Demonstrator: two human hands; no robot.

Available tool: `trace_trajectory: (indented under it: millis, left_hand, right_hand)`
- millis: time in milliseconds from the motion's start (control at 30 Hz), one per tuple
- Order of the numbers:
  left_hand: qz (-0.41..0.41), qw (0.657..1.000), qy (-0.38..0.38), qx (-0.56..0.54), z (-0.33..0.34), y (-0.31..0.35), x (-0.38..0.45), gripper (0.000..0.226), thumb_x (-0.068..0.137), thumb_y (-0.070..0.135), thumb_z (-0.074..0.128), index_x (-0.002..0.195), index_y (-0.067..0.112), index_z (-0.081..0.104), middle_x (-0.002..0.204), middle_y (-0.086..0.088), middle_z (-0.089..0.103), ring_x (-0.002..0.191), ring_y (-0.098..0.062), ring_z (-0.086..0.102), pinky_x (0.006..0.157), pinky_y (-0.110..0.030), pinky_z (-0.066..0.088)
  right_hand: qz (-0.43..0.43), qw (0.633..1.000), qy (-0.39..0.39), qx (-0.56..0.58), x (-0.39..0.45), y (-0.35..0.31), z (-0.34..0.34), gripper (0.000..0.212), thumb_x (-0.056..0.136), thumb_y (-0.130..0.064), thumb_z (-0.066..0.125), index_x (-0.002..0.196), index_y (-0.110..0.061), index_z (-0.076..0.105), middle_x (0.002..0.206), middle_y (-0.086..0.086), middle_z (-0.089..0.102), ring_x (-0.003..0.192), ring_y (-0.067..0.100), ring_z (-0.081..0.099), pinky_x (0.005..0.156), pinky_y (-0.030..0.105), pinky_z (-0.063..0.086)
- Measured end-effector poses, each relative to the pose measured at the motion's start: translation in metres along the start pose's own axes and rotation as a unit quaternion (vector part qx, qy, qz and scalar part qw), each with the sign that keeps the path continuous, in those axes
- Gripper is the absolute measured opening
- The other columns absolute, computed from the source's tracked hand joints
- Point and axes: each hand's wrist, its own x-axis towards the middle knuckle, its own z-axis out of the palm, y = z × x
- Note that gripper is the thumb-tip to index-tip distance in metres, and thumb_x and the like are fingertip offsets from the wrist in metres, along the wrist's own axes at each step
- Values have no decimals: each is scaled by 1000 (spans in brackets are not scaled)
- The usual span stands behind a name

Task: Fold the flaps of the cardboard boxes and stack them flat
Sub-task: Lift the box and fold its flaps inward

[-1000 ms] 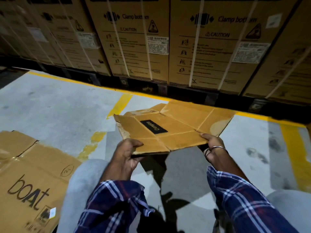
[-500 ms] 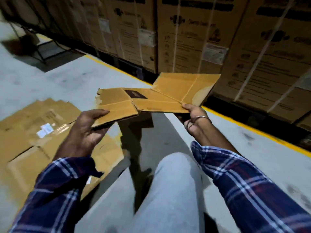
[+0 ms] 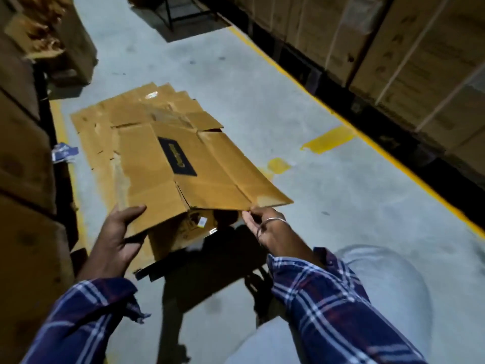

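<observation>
Stacked brown cartons (image 3: 23,153) are ranged at far left. A pile of flattened brown cardboard boxes (image 3: 110,119) is spread on the grey concrete floor (image 3: 328,206). Above it, a flattened brown cardboard box with a black label (image 3: 189,169) is gripped at its near edge by the left hand (image 3: 118,237) and pinched by the right hand (image 3: 265,227). Strapped brown cartons (image 3: 406,61) are lined behind a yellow floor line (image 3: 367,137), right.

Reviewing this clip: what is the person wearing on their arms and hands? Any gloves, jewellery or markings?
Both arms are in long plaid sleeves, dark blue with white and reddish lines; the left sleeve has an open, loose cuff. The left hand is bare, with no glove or ring in view. The right hand is bare too, with a thin silver-coloured bangle at the wrist above the right sleeve.
</observation>
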Motion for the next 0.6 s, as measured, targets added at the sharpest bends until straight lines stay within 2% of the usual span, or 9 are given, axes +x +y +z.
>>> trace_trajectory:
  millis: [33,133,167,233,267,367,433,500,600]
  left_hand:
    - [-20,1000,13,9,-14,-11,5,59,90,-2,61,147,6,48,114,-10,72,86,-20,76,63,-30,62]
    - [-88,993,63,46,-48,-58,20,23,99,-1,48,119,2,60,84,-7,76,70,-20,75,53,-29,60]
    - [-102,990,88,44,-57,-74,23,22,101,-1,46,119,0,59,89,-10,76,76,-21,75,54,-29,61]
    - [-114,985,129,20,-70,-102,36,32,102,-2,49,134,-5,54,116,-18,71,103,-29,71,63,-34,64]
    - [-112,984,139,9,-70,-111,38,34,102,-2,51,135,-5,52,119,-19,69,106,-31,69,64,-36,64]
    - [-95,981,171,6,-59,-122,45,27,100,-6,55,126,3,54,104,-15,68,90,-29,68,58,-39,62]
    - [-81,977,198,3,-52,-121,52,34,99,-4,58,131,5,53,112,-14,68,95,-30,67,70,-44,59]
    - [-67,971,228,-7,-50,-118,68,51,99,0,61,147,7,46,130,-15,64,111,-33,64,89,-50,56]
    - [-33,963,266,-25,-41,-105,90,54,100,4,60,151,13,43,124,-9,63,108,-25,59,96,-41,48]
  right_hand:
    - [26,999,-7,-36,6,8,-2,3,95,3,60,93,1,60,90,18,63,84,32,66,87,43,61]
    - [61,990,-51,-115,17,12,-5,15,93,-17,68,103,-10,61,116,17,57,119,35,60,97,53,54]
    - [57,988,-52,-137,21,13,-6,17,92,-22,70,103,-13,61,121,15,54,122,33,58,98,56,53]
    - [49,982,-47,-174,28,16,-7,21,90,-28,73,106,-18,63,132,10,51,128,29,52,97,59,53]
    - [49,979,-51,-189,32,19,-8,24,90,-30,73,110,-21,65,138,7,51,131,26,50,96,58,53]
    - [57,974,-68,-208,37,24,-9,31,91,-34,71,120,-28,64,142,-1,53,136,20,46,100,57,50]
    - [50,974,-78,-208,40,24,-6,30,90,-32,73,119,-27,62,142,0,51,139,20,42,103,59,47]
    - [34,975,-107,-194,43,19,0,47,88,-30,76,131,-27,58,145,-2,51,142,19,40,103,59,47]
    - [5,973,-132,-187,43,9,17,73,92,-28,72,154,-34,34,150,-5,48,143,19,40,104,55,47]
